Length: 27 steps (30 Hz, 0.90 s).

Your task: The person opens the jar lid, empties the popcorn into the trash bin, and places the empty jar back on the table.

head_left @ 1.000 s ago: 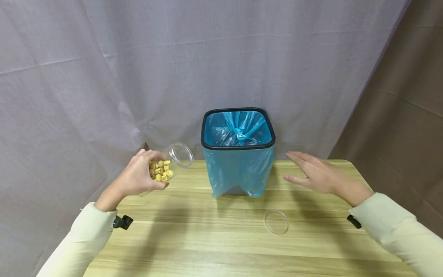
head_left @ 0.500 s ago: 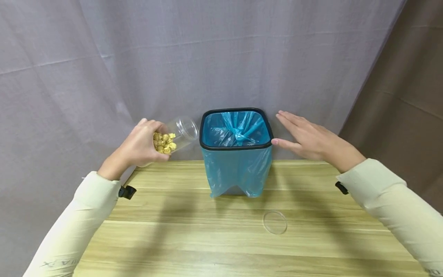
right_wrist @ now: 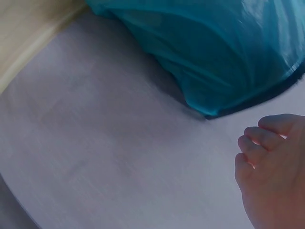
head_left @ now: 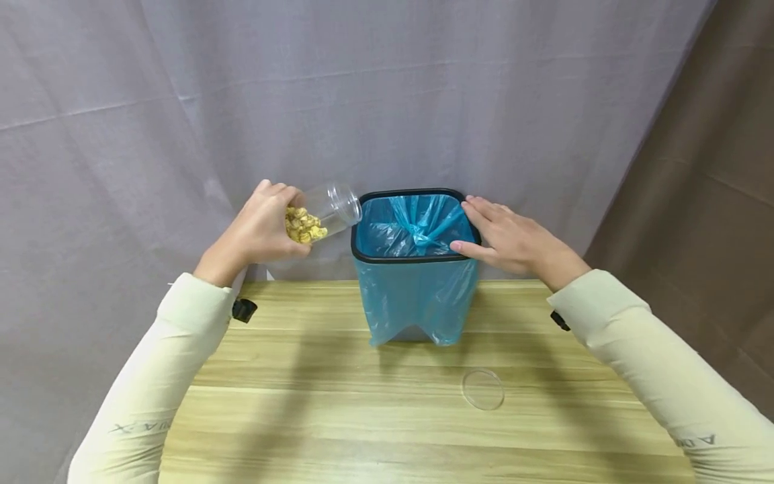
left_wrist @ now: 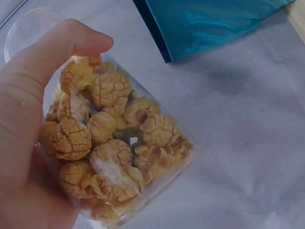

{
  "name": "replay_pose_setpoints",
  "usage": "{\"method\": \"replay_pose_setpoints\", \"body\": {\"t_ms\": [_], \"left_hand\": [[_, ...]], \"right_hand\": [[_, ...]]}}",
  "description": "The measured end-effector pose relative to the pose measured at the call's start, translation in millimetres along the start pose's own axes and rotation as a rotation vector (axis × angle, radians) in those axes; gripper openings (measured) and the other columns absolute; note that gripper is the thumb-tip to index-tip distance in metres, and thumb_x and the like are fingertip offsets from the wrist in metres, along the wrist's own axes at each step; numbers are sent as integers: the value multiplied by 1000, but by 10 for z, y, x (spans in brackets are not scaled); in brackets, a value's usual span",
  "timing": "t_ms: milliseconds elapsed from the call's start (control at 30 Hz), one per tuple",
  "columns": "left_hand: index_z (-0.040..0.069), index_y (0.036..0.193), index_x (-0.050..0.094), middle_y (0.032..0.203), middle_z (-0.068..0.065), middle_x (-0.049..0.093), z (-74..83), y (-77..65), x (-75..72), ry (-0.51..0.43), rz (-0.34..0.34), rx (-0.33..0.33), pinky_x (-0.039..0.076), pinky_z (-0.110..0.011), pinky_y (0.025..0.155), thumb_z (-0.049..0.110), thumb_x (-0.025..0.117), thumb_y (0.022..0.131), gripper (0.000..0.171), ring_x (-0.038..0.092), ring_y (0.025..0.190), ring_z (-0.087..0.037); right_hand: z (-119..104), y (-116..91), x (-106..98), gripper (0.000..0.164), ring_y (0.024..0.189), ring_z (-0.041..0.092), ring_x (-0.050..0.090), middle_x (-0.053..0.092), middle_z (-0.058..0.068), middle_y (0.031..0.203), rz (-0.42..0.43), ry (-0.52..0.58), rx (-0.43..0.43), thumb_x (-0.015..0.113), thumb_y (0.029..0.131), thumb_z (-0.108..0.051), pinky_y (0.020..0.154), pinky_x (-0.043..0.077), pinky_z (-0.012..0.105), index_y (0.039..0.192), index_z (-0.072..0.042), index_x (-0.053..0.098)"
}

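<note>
My left hand [head_left: 256,228] grips a clear plastic jar [head_left: 332,205] of yellow-brown caramel popcorn [head_left: 304,226]. The jar leans right, its open mouth close to the left rim of a trash bin [head_left: 417,296] lined with a blue bag. Seen from the left wrist, the thumb lies across the jar and the popcorn [left_wrist: 109,138] fills its base end. Over the bin's right rim is my right hand [head_left: 510,238], fingers extended and holding nothing; whether it touches the rim I cannot tell. In the right wrist view, part of that hand [right_wrist: 274,167] appears below the bag.
A clear round lid [head_left: 483,389] lies on the wooden table [head_left: 338,417] in front of the bin, slightly right. Grey cloth [head_left: 387,94] hangs behind the bin, and a brown curtain [head_left: 713,202] hangs on the right.
My left hand has lifted the popcorn jar and carried it right, to the bin's left rim. My right hand has risen and moved left to the right rim. Bin and lid stay put.
</note>
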State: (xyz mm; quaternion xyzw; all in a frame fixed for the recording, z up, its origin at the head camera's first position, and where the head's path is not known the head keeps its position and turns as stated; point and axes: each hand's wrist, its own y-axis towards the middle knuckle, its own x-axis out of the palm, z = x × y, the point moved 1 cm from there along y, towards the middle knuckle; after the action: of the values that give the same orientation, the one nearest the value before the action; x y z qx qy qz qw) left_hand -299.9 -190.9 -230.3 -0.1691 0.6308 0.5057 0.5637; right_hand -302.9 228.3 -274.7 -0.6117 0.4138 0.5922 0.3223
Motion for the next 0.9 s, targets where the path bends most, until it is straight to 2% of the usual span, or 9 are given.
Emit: {"method": "replay_pose_setpoints", "body": {"t_ms": [200, 333, 600, 900], "left_hand": [[2, 109, 63, 107, -14, 67, 27, 125, 66, 59, 6, 5, 49, -46, 88, 25, 93, 59, 62, 48, 103, -31], [1, 112, 63, 106, -13, 65, 45, 185, 95, 95, -2, 12, 49, -45, 87, 24, 93, 60, 65, 47, 101, -31], [-2, 120, 64, 107, -13, 66, 65, 278, 112, 171, -4, 40, 46, -46, 89, 24, 100, 58, 76, 46, 102, -32], [0, 113, 63, 105, -14, 65, 97, 397, 168, 315, 1, 98, 45, -45, 84, 25, 100, 59, 69, 46, 98, -33]], "right_hand": [[32, 38, 154, 95, 164, 44, 14, 12, 21, 177, -6, -17, -26, 38, 105, -69, 132, 17, 60, 168, -2, 13], [43, 38, 213, 94, 164, 43, 13, 11, 22, 177, -7, -32, -33, 35, 106, -68, 133, 16, 59, 168, 0, 13], [35, 39, 234, 96, 165, 41, 10, 8, 20, 178, -8, -18, -33, 31, 106, -71, 133, 15, 58, 168, -2, 9], [37, 43, 242, 95, 165, 39, 9, 7, 19, 178, -12, 5, -33, 31, 106, -71, 134, 14, 58, 168, -2, 9]]}}
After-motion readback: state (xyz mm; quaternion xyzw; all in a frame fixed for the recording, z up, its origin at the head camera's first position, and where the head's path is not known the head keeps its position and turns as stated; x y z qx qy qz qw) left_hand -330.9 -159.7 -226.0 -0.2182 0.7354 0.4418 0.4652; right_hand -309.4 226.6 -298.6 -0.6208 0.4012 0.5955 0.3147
